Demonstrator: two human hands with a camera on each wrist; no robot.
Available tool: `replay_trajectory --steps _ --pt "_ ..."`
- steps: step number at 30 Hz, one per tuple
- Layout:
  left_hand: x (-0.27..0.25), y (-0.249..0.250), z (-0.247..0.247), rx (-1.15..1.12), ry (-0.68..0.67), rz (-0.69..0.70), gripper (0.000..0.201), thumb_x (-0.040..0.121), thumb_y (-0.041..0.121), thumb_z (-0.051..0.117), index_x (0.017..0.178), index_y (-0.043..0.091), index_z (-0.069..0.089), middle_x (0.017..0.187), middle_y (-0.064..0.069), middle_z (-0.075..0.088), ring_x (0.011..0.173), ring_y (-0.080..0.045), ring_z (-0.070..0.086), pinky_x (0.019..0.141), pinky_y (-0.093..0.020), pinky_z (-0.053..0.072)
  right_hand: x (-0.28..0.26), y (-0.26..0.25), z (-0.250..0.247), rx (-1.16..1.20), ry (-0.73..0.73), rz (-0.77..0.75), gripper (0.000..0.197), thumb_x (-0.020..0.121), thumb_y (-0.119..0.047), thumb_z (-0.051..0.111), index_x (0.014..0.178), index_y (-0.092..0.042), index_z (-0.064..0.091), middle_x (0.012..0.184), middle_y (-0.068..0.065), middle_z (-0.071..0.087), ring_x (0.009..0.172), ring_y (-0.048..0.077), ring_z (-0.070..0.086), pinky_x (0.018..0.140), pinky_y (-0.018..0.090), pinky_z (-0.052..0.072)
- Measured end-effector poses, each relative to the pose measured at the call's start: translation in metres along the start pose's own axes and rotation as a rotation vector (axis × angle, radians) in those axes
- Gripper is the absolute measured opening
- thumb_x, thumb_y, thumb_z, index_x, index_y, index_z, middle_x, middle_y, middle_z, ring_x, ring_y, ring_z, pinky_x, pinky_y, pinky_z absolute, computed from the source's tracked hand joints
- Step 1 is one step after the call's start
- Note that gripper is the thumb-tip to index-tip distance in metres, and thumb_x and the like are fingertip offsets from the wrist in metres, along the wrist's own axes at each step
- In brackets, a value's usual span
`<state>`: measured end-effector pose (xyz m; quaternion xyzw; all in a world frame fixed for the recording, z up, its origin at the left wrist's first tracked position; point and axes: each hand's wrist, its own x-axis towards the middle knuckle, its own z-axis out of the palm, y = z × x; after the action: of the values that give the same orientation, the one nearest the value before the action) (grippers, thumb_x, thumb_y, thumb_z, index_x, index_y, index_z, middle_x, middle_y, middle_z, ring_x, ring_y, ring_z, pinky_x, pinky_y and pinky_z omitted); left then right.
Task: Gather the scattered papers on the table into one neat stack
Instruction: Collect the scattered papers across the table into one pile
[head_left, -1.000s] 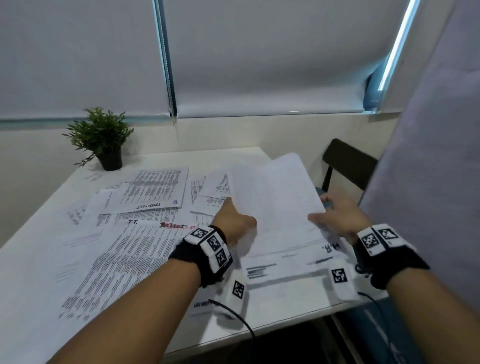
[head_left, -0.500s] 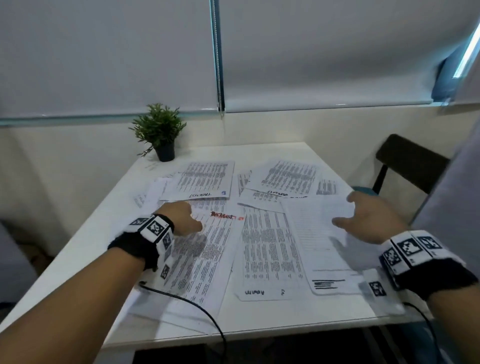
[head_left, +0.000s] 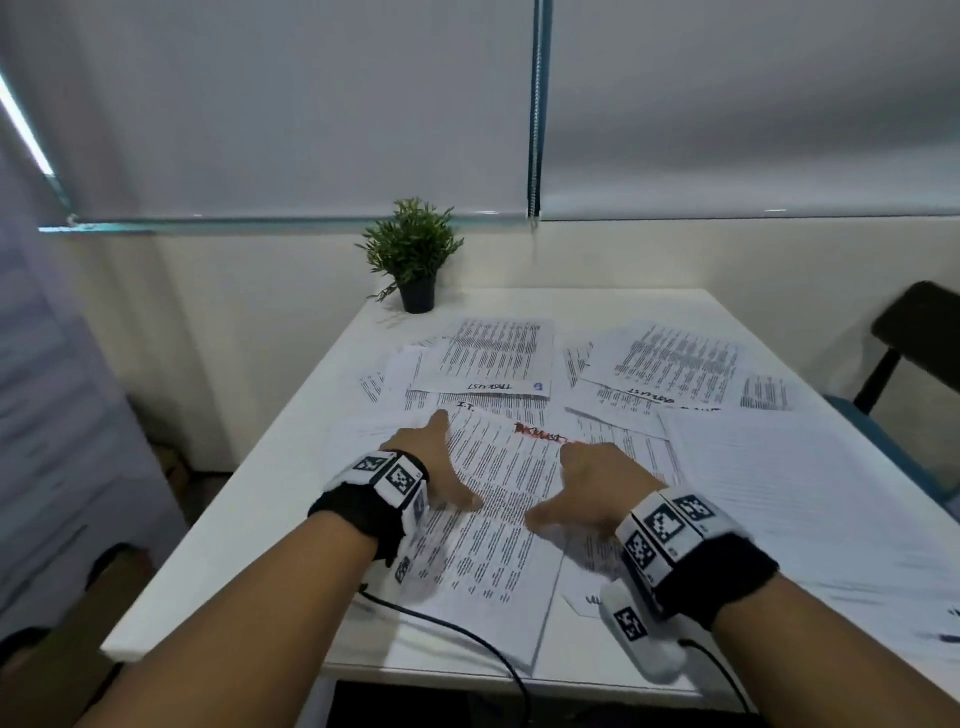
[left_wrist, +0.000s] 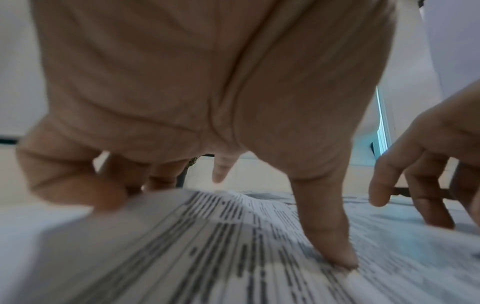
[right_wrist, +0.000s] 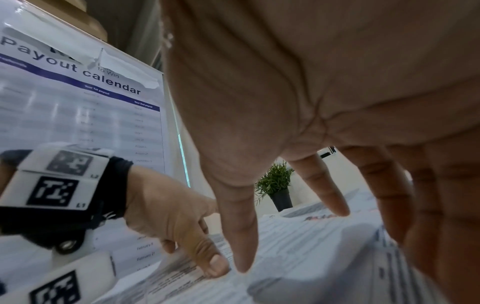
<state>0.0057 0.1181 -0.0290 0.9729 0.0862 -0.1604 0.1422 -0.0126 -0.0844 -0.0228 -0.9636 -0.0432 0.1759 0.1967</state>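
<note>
Papers (head_left: 498, 519) flat under both spread hands: left hand (head_left: 431, 467) & right hand (head_left: 592, 488), fingertips touching.

Right wrist view: white wall poster with dark blue bands (right_wrist: 78, 107), headed "Payout calendar"; column heads "Your 1st payout", "Your 2nd payout"; lower rows read "February 6", "February 21"; partly covered line reads "to Win".

Head view: white printed sheet under both hands (head_left: 498, 499), handwritten "I.T." in black at top, red scrawl beside it, unclear.

Far white printed sheet near the small potted plant (head_left: 493, 358): handwritten "TASKLIST", upside down.

Black-and-white square marker on the left wristband (right_wrist: 52, 193): small "L1" at its corner.
</note>
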Motion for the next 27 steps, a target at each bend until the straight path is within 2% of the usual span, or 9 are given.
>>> replay_trajectory --steps 4,7,11,14,17,20,22,24,27 --pt "-0.003 -0.008 -0.019 -0.226 0.115 0.028 0.108 0.079 0.013 0.074 0.162 0.028 0.006 0.144 -0.011 0.054 0.117 -0.028 0.061 0.088 -0.03 0.052 0.004 0.007 -0.005 0.044 -0.006 -0.001 0.067 0.077 -0.056 0.082 0.124 -0.019 0.053 0.107 -0.005 0.056 0.087 0.01 0.056 0.06 0.023 0.042" --pt "-0.013 -0.012 -0.042 -0.321 0.174 0.107 0.076 0.081 0.013 0.077 0.149 0.021 0.044 0.134 -0.004 0.063 0.105 -0.019 0.063 0.088 -0.026 0.045 0.004 0.015 -0.009 0.108 0.016 0.03 0.094 0.079 -0.062 0.077 0.152 -0.015 0.038 0.141 0.006 0.056 0.115 0.023 0.059 0.081 0.028 0.047" --pt "-0.034 -0.014 -0.07 -0.526 0.219 0.302 0.029 0.084 0.013 0.08 0.111 0.016 0.074 0.096 0.0 0.08 0.082 -0.02 0.077 0.085 -0.038 0.06 -0.003 0.024 -0.014 0.371 0.044 0.027 0.107 0.074 -0.069 0.076 0.155 -0.015 0.031 0.127 0.01 0.067 0.085 0.021 0.073 0.081 0.039 0.063" --pt "-0.043 -0.005 -0.082 -0.843 0.206 0.474 0.032 0.087 0.001 0.073 0.118 0.005 0.07 0.108 -0.009 0.079 0.097 -0.027 0.076 0.09 -0.044 0.06 -0.007 0.037 -0.023 0.657 0.157 -0.013 0.128 0.05 -0.084 0.077 0.154 -0.021 0.038 0.135 0.008 0.066 0.101 0.022 0.073 0.093 0.045 0.059" --pt "-0.044 0.02 -0.08 -1.212 0.114 0.595 0.04 0.089 -0.008 0.064 0.129 -0.004 0.061 0.12 -0.018 0.073 0.106 -0.028 0.073 0.093 -0.041 0.059 -0.02 0.049 -0.039 0.919 0.193 -0.144 0.07 0.076 -0.059 0.078 0.133 -0.022 0.062 0.124 -0.007 0.075 0.106 0.008 0.072 0.089 0.026 0.058" --pt "-0.029 0.057 -0.06 -1.396 0.058 0.545 0.038 0.093 -0.005 0.062 0.132 -0.001 0.059 0.122 -0.018 0.072 0.106 -0.028 0.071 0.091 -0.042 0.058 -0.03 0.076 -0.059 1.171 0.269 -0.166 0.035 0.092 -0.017 0.073 0.126 -0.01 0.069 0.12 0.005 0.078 0.112 0.022 0.074 0.103 0.043 0.054" --pt "-0.019 0.085 -0.04 -1.26 -0.014 0.469 0.032 0.097 0.006 0.063 0.129 0.003 0.061 0.117 -0.016 0.074 0.099 -0.027 0.073 0.086 -0.041 0.06 -0.033 0.109 -0.073 1.144 0.424 -0.127 0.024 0.094 -0.004 0.071 0.117 -0.012 0.071 0.113 0.009 0.08 0.103 0.026 0.077 0.095 0.047 0.059" --pt "-0.009 0.107 -0.02 -0.964 -0.089 0.373 0.034 0.097 0.023 0.066 0.126 0.006 0.059 0.112 -0.015 0.074 0.088 -0.026 0.075 0.078 -0.038 0.062 -0.043 0.146 -0.085 0.849 0.568 0.002 0.023 0.093 -0.013 0.075 0.113 -0.022 0.068 0.106 0.002 0.081 0.093 0.023 0.078 0.081 0.041 0.064" --pt "0.015 0.123 -0.006 -0.477 0.021 0.333 0.045 0.093 0.038 0.067 0.132 0.019 0.058 0.116 -0.011 0.071 0.094 -0.026 0.074 0.078 -0.037 0.061 -0.055 0.205 -0.088 0.582 0.49 0.264 0.025 0.09 -0.011 0.078 0.098 -0.028 0.06 0.096 0.002 0.075 0.074 0.019 0.071 0.052 0.025 0.057"
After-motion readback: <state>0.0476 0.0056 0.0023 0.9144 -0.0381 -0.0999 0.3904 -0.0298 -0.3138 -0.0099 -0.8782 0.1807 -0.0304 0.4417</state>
